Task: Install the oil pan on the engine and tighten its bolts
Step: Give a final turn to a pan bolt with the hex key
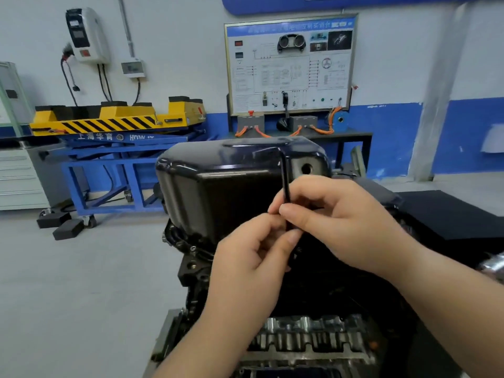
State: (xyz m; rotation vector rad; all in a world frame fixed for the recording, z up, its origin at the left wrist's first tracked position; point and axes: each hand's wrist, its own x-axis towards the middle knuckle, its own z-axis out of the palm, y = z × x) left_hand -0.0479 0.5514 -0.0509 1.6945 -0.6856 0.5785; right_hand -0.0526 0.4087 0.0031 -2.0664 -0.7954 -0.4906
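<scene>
On the engine [300, 309]: one black oil pan [231, 181], one hex key [285, 181] pinched by both left hand [253, 257] and right hand [335, 214]; bolt probably hidden. Grey workshop floor [81, 282].

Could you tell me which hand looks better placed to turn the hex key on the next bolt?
Probably the right hand: it pinches the hex key higher on its upright shaft, beside the oil pan. The left hand only steadies the lower end.

Bright, even indoor light fills the room, casting only soft shadows. White glare streaks the glossy oil pan [240, 170]. Straight lines bow toward the edges, and detail is slightly soft.
</scene>
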